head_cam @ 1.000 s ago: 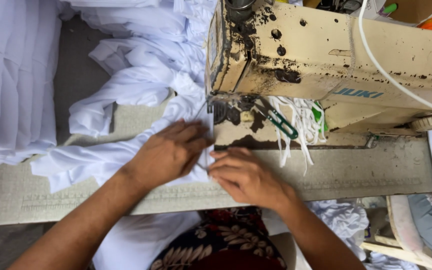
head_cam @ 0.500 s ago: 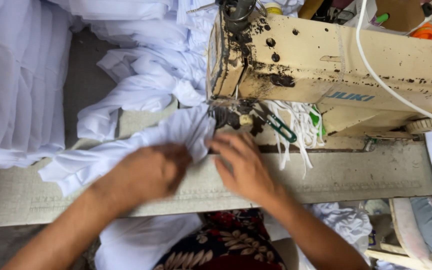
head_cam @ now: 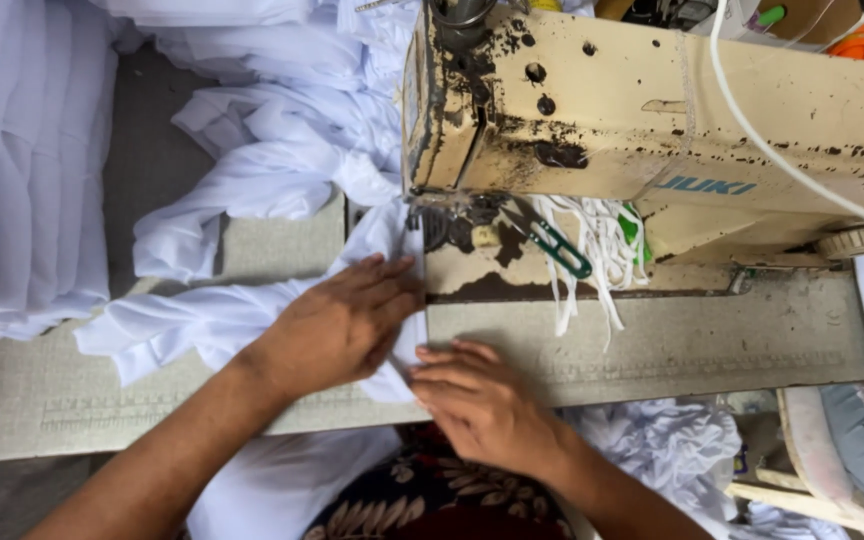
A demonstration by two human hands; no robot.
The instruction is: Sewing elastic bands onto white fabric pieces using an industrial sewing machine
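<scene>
My left hand (head_cam: pixel 337 325) lies flat on a strip of white fabric (head_cam: pixel 182 320), pressing it onto the grey sewing table (head_cam: pixel 672 345) just in front of the needle area. My right hand (head_cam: pixel 477 400) rests next to it at the table's near edge, its fingertips pinching the fabric's edge. The fabric runs up under the head of a worn cream sewing machine (head_cam: pixel 652 120).
Green-handled thread snips (head_cam: pixel 557 245) and a bunch of white strips (head_cam: pixel 602 250) lie on the machine bed. Piles of white cloth (head_cam: pixel 22 170) fill the left and back. More white cloth (head_cam: pixel 667 445) hangs below the table edge at the right.
My left hand has slid right and forward over the fabric toward the needle. My right hand has drawn back from the needle area to the table's near edge.
</scene>
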